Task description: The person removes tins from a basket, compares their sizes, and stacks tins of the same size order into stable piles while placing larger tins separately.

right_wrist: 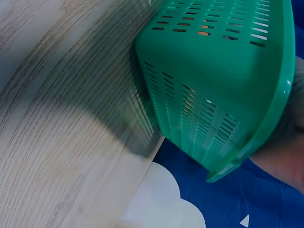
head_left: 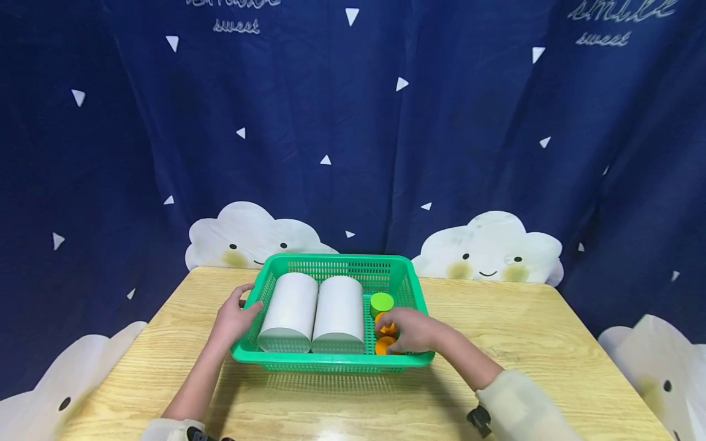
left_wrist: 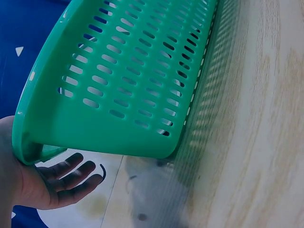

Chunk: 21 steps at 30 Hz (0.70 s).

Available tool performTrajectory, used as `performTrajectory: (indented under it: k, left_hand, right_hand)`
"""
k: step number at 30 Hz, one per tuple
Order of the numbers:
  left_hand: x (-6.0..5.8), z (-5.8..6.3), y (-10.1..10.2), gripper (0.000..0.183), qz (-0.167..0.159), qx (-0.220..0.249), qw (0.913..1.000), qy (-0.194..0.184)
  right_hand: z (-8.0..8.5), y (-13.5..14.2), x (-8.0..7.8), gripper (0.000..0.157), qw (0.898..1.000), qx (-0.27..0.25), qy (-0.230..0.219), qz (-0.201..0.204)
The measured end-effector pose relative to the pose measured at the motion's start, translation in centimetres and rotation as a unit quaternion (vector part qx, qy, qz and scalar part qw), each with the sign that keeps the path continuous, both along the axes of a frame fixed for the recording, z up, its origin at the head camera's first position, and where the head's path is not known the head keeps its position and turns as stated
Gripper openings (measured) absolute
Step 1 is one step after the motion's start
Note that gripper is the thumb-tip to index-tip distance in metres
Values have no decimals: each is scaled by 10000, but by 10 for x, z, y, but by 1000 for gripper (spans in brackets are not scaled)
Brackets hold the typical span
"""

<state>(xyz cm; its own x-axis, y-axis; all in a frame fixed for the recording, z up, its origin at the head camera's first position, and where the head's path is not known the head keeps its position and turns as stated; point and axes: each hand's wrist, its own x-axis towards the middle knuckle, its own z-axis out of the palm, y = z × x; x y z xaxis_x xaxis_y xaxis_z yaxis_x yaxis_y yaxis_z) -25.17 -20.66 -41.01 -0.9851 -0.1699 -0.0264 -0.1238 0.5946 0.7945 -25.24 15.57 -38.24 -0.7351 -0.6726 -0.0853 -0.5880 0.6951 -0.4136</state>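
Note:
A green plastic basket [head_left: 331,359] with slotted walls stands on the wooden table. Two large white cylinders [head_left: 290,306] lie side by side in its left and middle part. At the right end, a round green-topped item [head_left: 382,304] and two round orange-topped items [head_left: 385,345] stand in a row. My left hand [head_left: 234,315] holds the basket's left rim, thumb over it; in the left wrist view its loosely bent fingers [left_wrist: 71,178] are below the rim. My right hand [head_left: 410,331] reaches over the right rim, its fingers around the middle orange-topped item, which it partly hides.
The wooden table [head_left: 496,324] reaches out on both sides of the basket and in front of it. Behind its far edge hangs a dark blue curtain [head_left: 331,122] with white triangles and smiling clouds [head_left: 488,248]. The right wrist view shows mostly the basket's outer wall [right_wrist: 204,71].

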Motion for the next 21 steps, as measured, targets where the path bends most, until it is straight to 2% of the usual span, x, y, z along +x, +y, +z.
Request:
performTrajectory:
  k: [10, 14, 21]
  left_hand:
    - [0, -1, 0, 54, 26, 7, 10000, -50]
    - [0, -1, 0, 54, 30, 52, 10000, -54]
    - [0, 0, 1, 54, 77, 118, 9999, -93]
  right_hand:
    - [-4, -13, 1, 29, 9984, 513, 33, 223]
    - [-4, -15, 1, 25, 9972, 734, 77, 83]
    - [-6, -20, 2, 29, 9944, 1022, 30, -274]
